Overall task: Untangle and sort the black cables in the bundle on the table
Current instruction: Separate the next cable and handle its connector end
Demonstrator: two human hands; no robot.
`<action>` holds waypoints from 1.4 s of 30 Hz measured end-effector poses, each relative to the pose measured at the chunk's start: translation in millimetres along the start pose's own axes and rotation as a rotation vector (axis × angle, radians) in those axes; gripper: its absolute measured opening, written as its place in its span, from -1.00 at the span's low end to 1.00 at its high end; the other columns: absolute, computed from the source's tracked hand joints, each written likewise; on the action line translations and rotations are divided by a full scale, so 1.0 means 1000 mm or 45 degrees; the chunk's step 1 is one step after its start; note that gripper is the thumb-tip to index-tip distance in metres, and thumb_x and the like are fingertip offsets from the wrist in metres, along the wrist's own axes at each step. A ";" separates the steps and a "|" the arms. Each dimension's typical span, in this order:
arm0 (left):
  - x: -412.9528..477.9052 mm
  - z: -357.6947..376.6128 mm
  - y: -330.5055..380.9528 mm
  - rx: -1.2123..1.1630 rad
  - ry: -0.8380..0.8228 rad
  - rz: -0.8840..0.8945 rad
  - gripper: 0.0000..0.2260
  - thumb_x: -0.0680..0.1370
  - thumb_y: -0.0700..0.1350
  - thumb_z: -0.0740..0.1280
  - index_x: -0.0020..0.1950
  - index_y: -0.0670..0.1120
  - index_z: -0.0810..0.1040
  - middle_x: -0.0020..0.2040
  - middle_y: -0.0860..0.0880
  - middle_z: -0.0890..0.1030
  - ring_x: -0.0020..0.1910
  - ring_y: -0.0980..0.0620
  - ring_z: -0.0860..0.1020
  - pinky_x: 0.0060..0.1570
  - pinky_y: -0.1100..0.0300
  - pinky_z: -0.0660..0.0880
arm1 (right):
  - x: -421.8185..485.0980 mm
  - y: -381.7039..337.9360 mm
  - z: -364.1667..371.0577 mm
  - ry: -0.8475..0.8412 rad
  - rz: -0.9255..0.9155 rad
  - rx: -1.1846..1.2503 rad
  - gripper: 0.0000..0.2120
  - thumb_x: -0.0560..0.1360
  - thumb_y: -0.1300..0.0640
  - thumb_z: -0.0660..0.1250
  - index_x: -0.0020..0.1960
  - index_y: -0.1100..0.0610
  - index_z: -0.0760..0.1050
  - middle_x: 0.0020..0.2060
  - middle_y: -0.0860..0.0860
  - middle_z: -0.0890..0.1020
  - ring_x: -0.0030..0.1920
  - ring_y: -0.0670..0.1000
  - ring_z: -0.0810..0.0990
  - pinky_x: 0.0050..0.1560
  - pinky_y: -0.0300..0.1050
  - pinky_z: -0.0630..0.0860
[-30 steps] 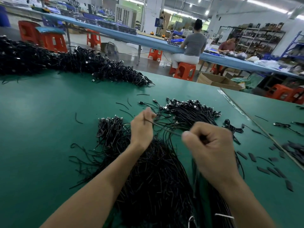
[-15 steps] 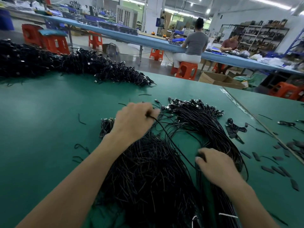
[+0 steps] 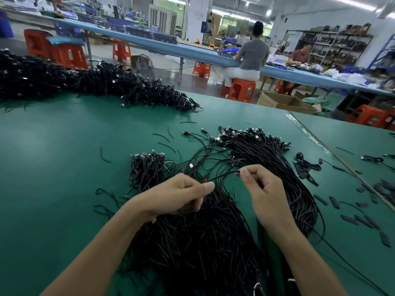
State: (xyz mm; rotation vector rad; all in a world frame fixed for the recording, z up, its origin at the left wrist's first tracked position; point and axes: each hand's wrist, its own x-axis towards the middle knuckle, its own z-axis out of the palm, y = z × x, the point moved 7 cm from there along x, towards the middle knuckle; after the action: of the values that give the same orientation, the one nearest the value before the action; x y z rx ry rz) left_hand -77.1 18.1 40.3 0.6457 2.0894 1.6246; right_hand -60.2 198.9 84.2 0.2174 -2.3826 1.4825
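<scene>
Both hands are pinching one thin black cable (image 3: 224,175) above the tangled black bundle (image 3: 203,242): left hand (image 3: 177,197) and right hand (image 3: 263,191), fingers curled.

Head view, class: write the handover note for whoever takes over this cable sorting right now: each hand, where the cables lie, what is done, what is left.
Left hand: pinches one thin black cable.
Right hand: pinches the same cable, further along it.
Tangled black cable bundle: under both hands on the green table.
Done: combed black cable group, plugs together, lies to the right.
To do: free this cable, then most of the bundle.
</scene>
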 end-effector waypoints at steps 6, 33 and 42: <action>-0.018 0.023 0.023 -0.708 -0.426 0.191 -0.56 0.63 0.19 0.23 -0.24 -0.09 0.62 -0.49 0.07 0.22 -0.54 0.13 0.14 -0.54 0.29 0.12 | -0.001 -0.003 0.028 -0.213 0.028 0.016 -0.82 0.56 -0.03 0.31 -0.14 -0.07 0.66 -0.31 -0.10 0.67 -0.31 -0.12 0.59 -0.27 -0.22 0.50; -0.010 0.022 0.034 -1.043 -0.147 0.216 -0.59 0.65 0.07 0.15 -0.35 -0.04 0.46 -0.55 0.12 0.29 -0.62 0.19 0.22 -0.59 0.34 0.18 | 0.000 -0.026 0.033 -0.307 -0.022 0.003 -0.80 0.53 -0.11 0.30 -0.19 -0.12 0.64 -0.45 -0.11 0.52 -0.46 -0.17 0.35 -0.43 -0.28 0.29; -0.007 -0.015 0.018 -0.237 0.794 0.459 -0.72 0.68 -0.10 0.14 0.11 -0.12 0.64 -0.06 -0.03 0.72 -0.01 0.08 0.68 0.01 0.21 0.61 | -0.019 -0.035 0.065 -0.582 -0.212 -0.498 -0.74 0.62 0.07 0.24 -0.25 0.00 0.44 -0.32 -0.13 0.51 -0.25 -0.10 0.49 -0.28 -0.26 0.36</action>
State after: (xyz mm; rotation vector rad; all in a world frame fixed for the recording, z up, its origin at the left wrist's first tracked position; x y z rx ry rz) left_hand -78.9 6.1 61.7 0.5157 2.2719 2.4448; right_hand -44.4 124.6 80.2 0.7012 -2.8627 0.9384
